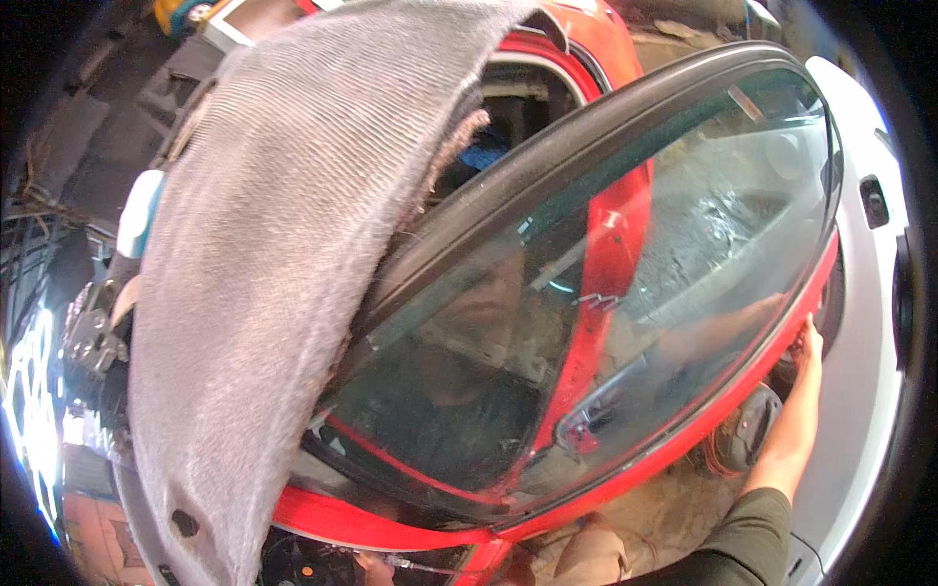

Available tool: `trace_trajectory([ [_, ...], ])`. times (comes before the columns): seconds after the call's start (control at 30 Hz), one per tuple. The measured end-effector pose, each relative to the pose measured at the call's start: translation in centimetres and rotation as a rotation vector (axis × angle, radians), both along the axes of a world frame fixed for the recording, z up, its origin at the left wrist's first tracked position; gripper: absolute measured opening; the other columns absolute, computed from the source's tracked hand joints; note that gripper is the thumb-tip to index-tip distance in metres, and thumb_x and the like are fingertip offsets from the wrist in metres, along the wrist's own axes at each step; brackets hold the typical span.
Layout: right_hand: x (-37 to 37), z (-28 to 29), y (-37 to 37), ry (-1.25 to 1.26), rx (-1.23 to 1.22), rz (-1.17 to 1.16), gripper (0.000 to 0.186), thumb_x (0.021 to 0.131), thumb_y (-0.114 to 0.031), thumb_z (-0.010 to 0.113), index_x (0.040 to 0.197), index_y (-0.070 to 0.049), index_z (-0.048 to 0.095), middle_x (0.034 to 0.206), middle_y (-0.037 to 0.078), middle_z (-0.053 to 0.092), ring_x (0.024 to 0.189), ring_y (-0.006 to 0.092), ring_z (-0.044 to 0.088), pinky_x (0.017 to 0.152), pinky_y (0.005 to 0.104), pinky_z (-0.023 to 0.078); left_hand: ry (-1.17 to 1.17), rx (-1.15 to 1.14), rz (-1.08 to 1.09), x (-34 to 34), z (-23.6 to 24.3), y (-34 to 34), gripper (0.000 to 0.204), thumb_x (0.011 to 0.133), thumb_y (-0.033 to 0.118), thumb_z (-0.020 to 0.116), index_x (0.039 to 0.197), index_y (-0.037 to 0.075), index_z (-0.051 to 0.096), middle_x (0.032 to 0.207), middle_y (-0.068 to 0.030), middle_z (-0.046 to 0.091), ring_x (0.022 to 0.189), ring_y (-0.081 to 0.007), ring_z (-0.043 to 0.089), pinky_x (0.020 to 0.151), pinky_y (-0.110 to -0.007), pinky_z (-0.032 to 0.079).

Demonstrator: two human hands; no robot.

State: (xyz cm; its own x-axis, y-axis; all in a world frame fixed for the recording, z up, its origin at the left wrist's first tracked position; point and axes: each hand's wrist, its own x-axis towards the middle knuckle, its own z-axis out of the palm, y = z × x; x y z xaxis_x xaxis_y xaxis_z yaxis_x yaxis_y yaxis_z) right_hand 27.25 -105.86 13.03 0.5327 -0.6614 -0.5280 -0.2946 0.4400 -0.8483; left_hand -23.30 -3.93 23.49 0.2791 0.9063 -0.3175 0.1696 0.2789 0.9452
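A red car door (pixel 679 444) with a dark-trimmed glass window (pixel 703 225) lies at a slant across the middle of the view, reflecting on its pane. My right hand (pixel 807 342) grips the door's red outer edge at the right, its fingertips partly hidden. At the bottom centre, a small patch of skin, apparently my left hand (pixel 374 568), shows under the red frame beside a thin metal part; its fingers are mostly hidden. A grey ribbed carpeted panel (pixel 254 225) with a frayed edge covers the left of the door.
A red car body (pixel 611 44) stands behind the door. A white car panel (pixel 865 410) with a black handle runs close along the right. Dark metal parts (pixel 98 332) and bright light strips (pixel 39 400) are at the left. A dark object (pixel 743 435) sits on the floor below the door.
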Motion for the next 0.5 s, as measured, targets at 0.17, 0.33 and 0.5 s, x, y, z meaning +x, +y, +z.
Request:
trace_trajectory([
  [0.17,-1.1,2.1,0.8,0.078,-0.085,0.028,0.042,0.097,-0.050,0.065,0.070,-0.021,0.052,0.055,-0.009,0.037,0.044,0.0077,0.035,0.042,0.0254,0.027,0.142,-0.260,-0.031,-3.0,-2.6,1.2,0.056,0.094,0.056,0.055,0.135,0.017,0.052,0.126,-0.0086,0.061,0.110,-0.0333,0.061,0.093,-0.055,0.053],
  [0.33,-1.7,3.3,0.6,0.173,-0.136,0.004,0.042,0.098,-0.053,0.062,0.071,-0.021,0.055,0.055,-0.008,0.041,0.044,0.0076,0.037,0.043,0.0261,0.029,0.010,-0.196,-0.087,-5.4,-2.6,0.8,0.054,0.090,0.053,0.064,0.127,0.017,0.053,0.111,-0.0071,0.063,0.099,-0.0299,0.063,0.082,-0.051,0.055],
  [0.5,0.2,1.1,-0.7,0.169,0.005,-0.004,0.038,0.101,-0.057,0.051,0.093,-0.022,0.064,0.070,-0.008,0.057,0.058,0.0088,0.051,0.053,0.0258,0.040,-0.014,-0.206,0.030,-3.2,-1.0,-1.8,0.029,0.092,0.036,0.068,0.109,0.015,0.057,0.091,-0.0057,0.064,0.070,-0.0246,0.063,0.051,-0.039,0.051],
])
